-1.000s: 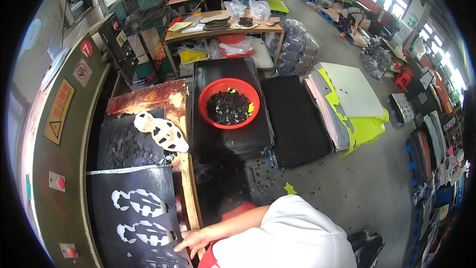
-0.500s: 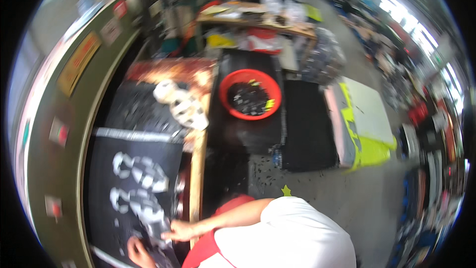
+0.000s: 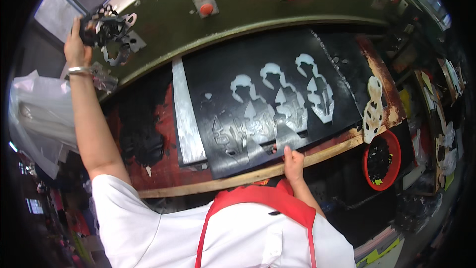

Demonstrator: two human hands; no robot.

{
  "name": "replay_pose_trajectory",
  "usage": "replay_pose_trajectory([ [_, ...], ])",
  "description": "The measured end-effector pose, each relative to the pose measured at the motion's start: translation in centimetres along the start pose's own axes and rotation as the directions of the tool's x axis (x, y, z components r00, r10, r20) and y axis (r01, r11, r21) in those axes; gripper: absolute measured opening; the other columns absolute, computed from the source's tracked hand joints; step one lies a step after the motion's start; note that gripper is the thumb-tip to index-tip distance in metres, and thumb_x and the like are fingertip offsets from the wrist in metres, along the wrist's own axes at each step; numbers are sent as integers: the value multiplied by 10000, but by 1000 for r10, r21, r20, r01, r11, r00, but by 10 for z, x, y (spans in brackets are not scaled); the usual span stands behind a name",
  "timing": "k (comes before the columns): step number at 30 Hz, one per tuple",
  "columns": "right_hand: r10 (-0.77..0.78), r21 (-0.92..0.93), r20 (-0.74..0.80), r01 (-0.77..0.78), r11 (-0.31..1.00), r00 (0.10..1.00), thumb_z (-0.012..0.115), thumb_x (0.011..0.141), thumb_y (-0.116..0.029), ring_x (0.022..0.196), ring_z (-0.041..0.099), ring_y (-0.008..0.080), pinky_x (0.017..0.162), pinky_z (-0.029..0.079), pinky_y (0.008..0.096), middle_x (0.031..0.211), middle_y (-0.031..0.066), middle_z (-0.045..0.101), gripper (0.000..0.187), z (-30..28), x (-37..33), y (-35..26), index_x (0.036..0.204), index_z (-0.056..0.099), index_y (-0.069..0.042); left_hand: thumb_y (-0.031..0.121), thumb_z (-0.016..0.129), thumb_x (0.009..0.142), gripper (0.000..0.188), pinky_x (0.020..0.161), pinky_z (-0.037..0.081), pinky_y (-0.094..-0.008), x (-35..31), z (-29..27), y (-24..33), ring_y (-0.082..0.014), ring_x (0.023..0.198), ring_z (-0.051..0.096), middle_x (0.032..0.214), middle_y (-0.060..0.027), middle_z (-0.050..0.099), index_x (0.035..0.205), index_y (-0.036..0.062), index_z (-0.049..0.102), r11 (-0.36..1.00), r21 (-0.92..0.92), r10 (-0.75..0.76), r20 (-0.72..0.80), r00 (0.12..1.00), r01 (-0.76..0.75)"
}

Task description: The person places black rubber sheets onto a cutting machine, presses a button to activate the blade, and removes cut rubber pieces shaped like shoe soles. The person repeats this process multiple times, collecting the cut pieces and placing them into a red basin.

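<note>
My left hand [image 3: 78, 49] is stretched out to the far left, closed round a bunch of black cut-out pieces [image 3: 110, 29] with openwork shapes. My right hand [image 3: 293, 163] grips the near edge of a black sheet [image 3: 203, 67], thumb on top and the other fingers largely hidden. Several shoe-upper-like shapes are cut out of this sheet, and pale surface shows through them. A pale openwork cutting die or template [image 3: 373, 111] rests by the bench's right end, apart from both hands.
A green machine beam [image 3: 243, 12] with red push buttons runs behind the sheet. Along the front lies a wooden rail [image 3: 228, 181]. The red basin [image 3: 381, 186] with black scraps stands at the right. Dark scraps [image 3: 144, 141] lie on the red bench surface at left.
The view has swung left to face the bench. My left hand has gone from beside the sheet to the far left, now with black cut-out pieces. The right stays at the sheet's edge.
</note>
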State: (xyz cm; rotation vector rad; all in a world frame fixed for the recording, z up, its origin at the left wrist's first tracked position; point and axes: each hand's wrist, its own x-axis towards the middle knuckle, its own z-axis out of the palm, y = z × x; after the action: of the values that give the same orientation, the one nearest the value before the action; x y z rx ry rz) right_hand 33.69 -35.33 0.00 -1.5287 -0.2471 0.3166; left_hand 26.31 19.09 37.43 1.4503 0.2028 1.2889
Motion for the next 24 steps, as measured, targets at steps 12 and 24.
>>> replay_pose_trajectory([
  [12,476,486,620,-781,391,624,623,946,-126,1000,618,166,920,499,459,1064,41,640,240,45,-19,-21,1174,585,-60,0,718,747,219,787,510,-386,-414,122,-92,-315,906,622,1037,-148,618,954,27,651,884,339,-28,725,688,-321],
  [24,440,452,604,-740,498,665,431,1036,-189,1228,524,326,1055,400,462,1270,211,575,365,57,-22,-23,1355,445,-12,274,569,986,227,860,513,-352,-365,75,-111,-208,939,642,1026,-90,651,1001,58,636,673,-109,-739,-98,666,731],
])
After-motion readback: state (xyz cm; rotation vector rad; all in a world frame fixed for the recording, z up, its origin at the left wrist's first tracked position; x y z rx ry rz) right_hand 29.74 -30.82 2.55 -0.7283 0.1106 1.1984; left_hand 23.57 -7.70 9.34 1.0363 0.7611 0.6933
